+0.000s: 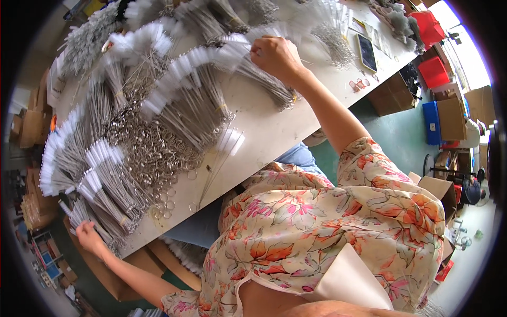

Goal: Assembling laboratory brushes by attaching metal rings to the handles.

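1. Here's our landmark: a tangled heap of silver metal rings (153, 150) on the whitish table (264, 129).
2. Left of the heap, toward the wearer, the left hand (91, 238) is at a bundle of thin grey-stemmed, white-bristled brushes (97, 219), fingers bent, half closed; whether they grip one, I can't tell.
3. Right of and beyond the heap, the right hand (277, 55) is curled above a second brush bundle (266, 82), near its white ends; its hold is unclear.
4. Just right of the heap, loose white-tipped brushes (216, 164); well right, a dark-screened phone (366, 53).
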Motion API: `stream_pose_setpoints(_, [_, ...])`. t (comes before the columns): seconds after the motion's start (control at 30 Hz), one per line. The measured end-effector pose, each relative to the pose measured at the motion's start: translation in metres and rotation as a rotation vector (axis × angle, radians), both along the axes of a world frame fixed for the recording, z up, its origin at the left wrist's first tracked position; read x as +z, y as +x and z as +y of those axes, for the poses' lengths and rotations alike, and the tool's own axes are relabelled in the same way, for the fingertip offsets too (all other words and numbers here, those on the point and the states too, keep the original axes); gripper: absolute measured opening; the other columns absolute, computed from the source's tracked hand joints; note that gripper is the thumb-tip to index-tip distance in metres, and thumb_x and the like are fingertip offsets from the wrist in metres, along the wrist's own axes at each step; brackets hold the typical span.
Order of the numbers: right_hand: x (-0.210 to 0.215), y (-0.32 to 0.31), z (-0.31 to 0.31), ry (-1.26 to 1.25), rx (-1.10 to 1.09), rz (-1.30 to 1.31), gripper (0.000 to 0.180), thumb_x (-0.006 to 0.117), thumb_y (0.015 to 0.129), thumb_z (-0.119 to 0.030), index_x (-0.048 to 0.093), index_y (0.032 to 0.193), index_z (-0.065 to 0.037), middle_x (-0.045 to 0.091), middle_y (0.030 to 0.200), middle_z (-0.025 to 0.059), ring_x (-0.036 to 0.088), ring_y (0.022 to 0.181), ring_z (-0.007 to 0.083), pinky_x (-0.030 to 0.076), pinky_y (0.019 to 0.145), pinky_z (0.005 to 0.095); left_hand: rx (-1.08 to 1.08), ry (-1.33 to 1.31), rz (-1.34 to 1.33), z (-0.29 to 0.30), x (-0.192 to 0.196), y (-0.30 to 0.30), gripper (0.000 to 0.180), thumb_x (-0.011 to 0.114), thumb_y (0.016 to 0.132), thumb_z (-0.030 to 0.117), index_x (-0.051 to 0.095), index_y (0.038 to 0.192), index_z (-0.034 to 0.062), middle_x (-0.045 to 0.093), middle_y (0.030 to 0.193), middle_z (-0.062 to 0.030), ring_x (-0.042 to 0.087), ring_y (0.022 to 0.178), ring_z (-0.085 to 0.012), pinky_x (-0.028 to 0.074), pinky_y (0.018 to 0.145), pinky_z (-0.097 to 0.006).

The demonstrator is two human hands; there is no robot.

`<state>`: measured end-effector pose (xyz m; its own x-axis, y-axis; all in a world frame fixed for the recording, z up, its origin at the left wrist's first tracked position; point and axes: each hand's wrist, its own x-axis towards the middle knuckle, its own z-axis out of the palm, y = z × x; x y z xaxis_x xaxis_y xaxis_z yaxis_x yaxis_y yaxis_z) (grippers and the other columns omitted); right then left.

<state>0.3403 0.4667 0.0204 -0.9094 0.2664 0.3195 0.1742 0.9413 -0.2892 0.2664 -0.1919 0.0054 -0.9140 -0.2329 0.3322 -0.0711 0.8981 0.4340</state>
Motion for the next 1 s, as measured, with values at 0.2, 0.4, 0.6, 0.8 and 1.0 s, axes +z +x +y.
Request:
stream_pose_setpoints(0.2, [0.054,0.010,0.077,-0.848,-0.034,0.725,0.023,0.044,0.090,-0.020,0.056,0.080,-0.004,0.047,0.059,0.0002,0.038,0.047,0.0068,0.036,0.044,0.0232,0.047,0.172,0.183,0.057,0.044,0.006,0.027,0.047,0.092,0.023,0.060,0.111,0.0078,0.061,0.091,-0.0037,0.052,0.073,-0.0096,0.043,0.067,-0.024])
stream_pose_setpoints(0.4, [0.057,0.061,0.169,-0.065,-0.511,0.615,0.025,0.064,0.080,-0.035,0.069,0.094,-0.015,0.053,0.055,0.0006,0.048,0.051,0.0089,0.037,0.050,0.0265,-0.037,0.455,0.018,0.103,0.039,0.018,0.029,0.047,0.093,0.028,0.061,0.111,0.0114,0.043,0.069,0.0056,0.031,0.051,-0.0005,0.024,0.041,-0.017])
stream_pose_setpoints(0.6, [0.018,0.084,0.245,-0.007,-0.659,0.132,0.032,0.067,0.069,-0.043,0.070,0.089,-0.019,0.067,0.079,0.0060,0.063,0.073,0.0212,0.047,0.070,0.0336,-0.065,0.739,-0.036,0.118,0.026,0.026,0.032,0.049,0.092,0.029,0.062,0.106,0.0032,0.038,0.067,0.0070,0.023,0.048,0.0017,0.015,0.039,-0.017])
stream_pose_setpoints(0.8, [0.005,0.078,0.270,-0.057,-0.578,0.390,0.028,0.065,0.071,-0.044,0.071,0.079,-0.017,0.066,0.075,0.0060,0.063,0.076,0.0220,0.048,0.069,0.0328,-0.173,1.020,-0.043,0.149,0.014,0.031,0.032,0.051,0.091,0.027,0.060,0.103,-0.0010,0.041,0.071,0.0049,0.029,0.050,-0.0004,0.018,0.042,-0.016])
stream_pose_setpoints(1.0, [0.119,0.046,0.097,-0.398,-0.042,0.813,0.019,0.045,0.093,-0.022,0.055,0.090,-0.006,0.051,0.073,0.0006,0.049,0.065,0.0113,0.043,0.059,0.0265,-0.328,1.081,-0.070,0.228,0.056,0.065,0.029,0.046,0.092,0.019,0.058,0.106,-0.0037,0.042,0.069,0.0052,0.031,0.053,-0.0004,0.021,0.044,-0.015])
